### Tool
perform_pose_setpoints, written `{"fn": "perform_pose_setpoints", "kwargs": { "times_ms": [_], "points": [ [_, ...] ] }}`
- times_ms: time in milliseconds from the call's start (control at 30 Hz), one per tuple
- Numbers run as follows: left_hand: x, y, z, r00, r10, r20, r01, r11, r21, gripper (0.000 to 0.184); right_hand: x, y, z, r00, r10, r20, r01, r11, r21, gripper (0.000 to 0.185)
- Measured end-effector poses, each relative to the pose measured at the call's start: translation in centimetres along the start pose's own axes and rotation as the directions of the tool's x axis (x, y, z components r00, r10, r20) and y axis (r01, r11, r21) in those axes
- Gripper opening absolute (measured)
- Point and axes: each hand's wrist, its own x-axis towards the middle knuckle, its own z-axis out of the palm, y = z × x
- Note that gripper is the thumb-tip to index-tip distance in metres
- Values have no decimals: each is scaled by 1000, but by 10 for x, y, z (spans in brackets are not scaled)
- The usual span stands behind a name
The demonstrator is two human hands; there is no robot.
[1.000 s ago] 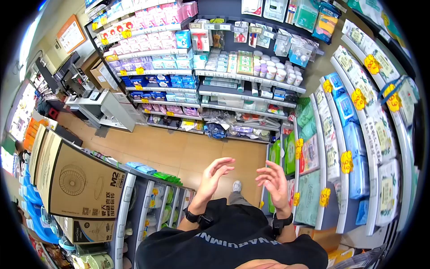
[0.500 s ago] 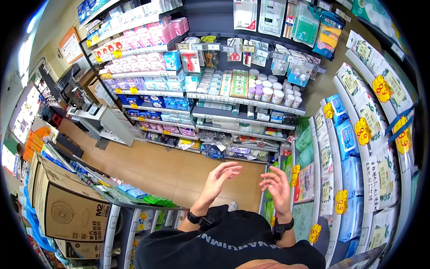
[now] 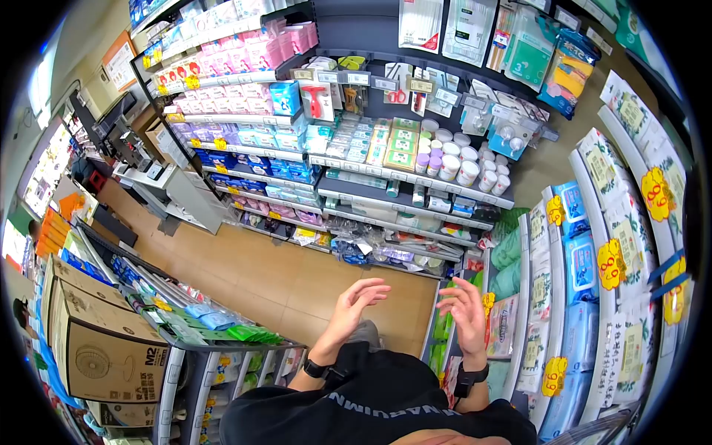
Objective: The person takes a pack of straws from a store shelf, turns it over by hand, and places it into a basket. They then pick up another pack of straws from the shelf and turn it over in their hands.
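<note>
Both of my hands are raised in front of my black shirt (image 3: 356,386), above the aisle floor. My left hand (image 3: 356,305) is empty, with its fingers apart and loosely bent. To its right, my right hand (image 3: 464,314) also holds nothing, its fingers spread and slightly curled. A dark band circles each wrist. Nearest to my right hand are green packs (image 3: 443,324) on a low shelf and a pinkish bag (image 3: 503,326), with no contact that I can see. Beyond both hands stands a shelf unit with white and purple-lidded tubs (image 3: 450,167).
Tissue packs (image 3: 627,215) and blue wipes packs (image 3: 582,268) with yellow price tags fill the right shelves. At left, a fan carton (image 3: 111,356) rests on a low shelf unit. Pink packs (image 3: 263,55) line the back shelves. A white counter (image 3: 174,194) stands far left.
The view has shifted slightly, and the right shelves now sit lower and further right. My hands stay raised and empty, slightly further apart. My forward foot no longer shows as a white shoe tip.
</note>
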Motion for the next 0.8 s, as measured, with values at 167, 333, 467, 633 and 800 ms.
{"fn": "perform_pose_setpoints", "kwargs": {
  "times_ms": [167, 333, 467, 633, 800],
  "points": [
    [28, -4, -7, 999, -1, -39, 2, 1000, 7, 36, 30, 2, 3, 998, 39, 51, -39, 999, 2, 58],
    [70, 3, -13, 1000, 5, -19, -5, 1000, -16, 35, 72, 0, -4, 999, 23, 42, -23, 1000, -15, 58],
    [115, 13, -25, 1000, 25, 6, -25, 1000, -3, 35, 117, -1, -6, 997, -5, 72, 8, 999, -34, 58],
    [183, 32, -40, 996, 85, -26, -85, 996, -23, 33, 187, -24, -1, 994, -38, 100, 48, 994, -99, 56],
    [247, 73, -53, 977, 199, 76, -199, 980, 2, 33, 260, -50, 7, 982, -125, 141, 150, 972, -183, 53]
  ]
}}
